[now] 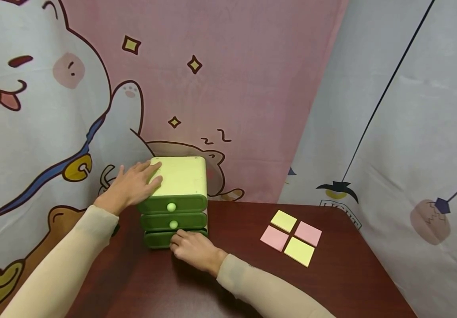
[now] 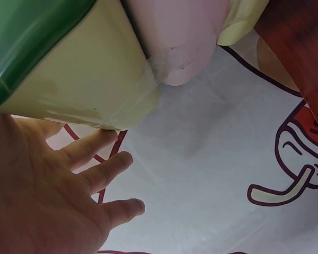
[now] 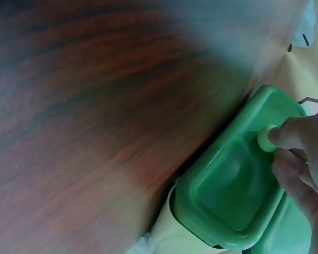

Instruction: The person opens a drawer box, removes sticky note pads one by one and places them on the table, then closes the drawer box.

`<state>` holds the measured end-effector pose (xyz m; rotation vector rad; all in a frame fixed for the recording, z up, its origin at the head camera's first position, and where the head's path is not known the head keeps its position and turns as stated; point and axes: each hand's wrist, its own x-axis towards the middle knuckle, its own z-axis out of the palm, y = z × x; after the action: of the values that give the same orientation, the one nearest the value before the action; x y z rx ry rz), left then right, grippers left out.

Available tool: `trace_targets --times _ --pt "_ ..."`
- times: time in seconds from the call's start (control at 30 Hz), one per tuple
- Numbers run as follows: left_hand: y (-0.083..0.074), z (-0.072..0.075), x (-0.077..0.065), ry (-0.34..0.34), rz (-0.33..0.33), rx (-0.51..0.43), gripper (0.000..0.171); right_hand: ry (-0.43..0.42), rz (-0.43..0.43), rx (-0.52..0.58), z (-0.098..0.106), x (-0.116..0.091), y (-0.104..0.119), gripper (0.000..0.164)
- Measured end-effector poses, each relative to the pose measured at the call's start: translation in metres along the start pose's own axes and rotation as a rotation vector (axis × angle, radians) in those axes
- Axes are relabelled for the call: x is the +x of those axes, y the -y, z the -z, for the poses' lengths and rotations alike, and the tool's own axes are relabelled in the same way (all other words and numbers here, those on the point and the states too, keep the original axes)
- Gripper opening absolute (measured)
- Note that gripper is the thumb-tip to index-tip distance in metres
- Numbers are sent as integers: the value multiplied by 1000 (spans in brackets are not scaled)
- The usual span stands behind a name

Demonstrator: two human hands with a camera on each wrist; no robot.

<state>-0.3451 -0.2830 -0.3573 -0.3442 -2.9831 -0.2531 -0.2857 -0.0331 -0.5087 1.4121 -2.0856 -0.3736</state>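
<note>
A small drawer cabinet (image 1: 182, 174) with a pale yellow top and three green drawer fronts stands at the back of the table. My left hand (image 1: 133, 187) rests on its upper left edge, fingers spread; the left wrist view shows the palm and fingers (image 2: 100, 172) along the yellow side. With thumb and finger, my right hand (image 1: 196, 251) pinches the round light-green knob (image 3: 265, 138) of the bottom drawer (image 1: 156, 240). That drawer's front stands slightly out from the cabinet body, with a narrow dark gap. Round knobs show on the top drawer (image 1: 152, 204) and middle drawer (image 1: 154, 221).
Right of the cabinet, two yellow squares and two pink squares lie in a block on the dark red-brown table (image 1: 236, 229), among them a yellow square (image 1: 299, 251) and a pink square (image 1: 308, 233). A printed cartoon cloth (image 1: 244, 88) hangs close behind the cabinet.
</note>
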Motion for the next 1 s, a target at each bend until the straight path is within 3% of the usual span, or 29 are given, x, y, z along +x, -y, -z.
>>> trace_targets --times 0.67,1.0 --pt "-1 1 -2 10 -8 -9 75 77 -29 28 -3 -4 -4 33" --pt "-1 2 1 3 -13 -1 75 -12 -40 123 -4 -7 -6 38"
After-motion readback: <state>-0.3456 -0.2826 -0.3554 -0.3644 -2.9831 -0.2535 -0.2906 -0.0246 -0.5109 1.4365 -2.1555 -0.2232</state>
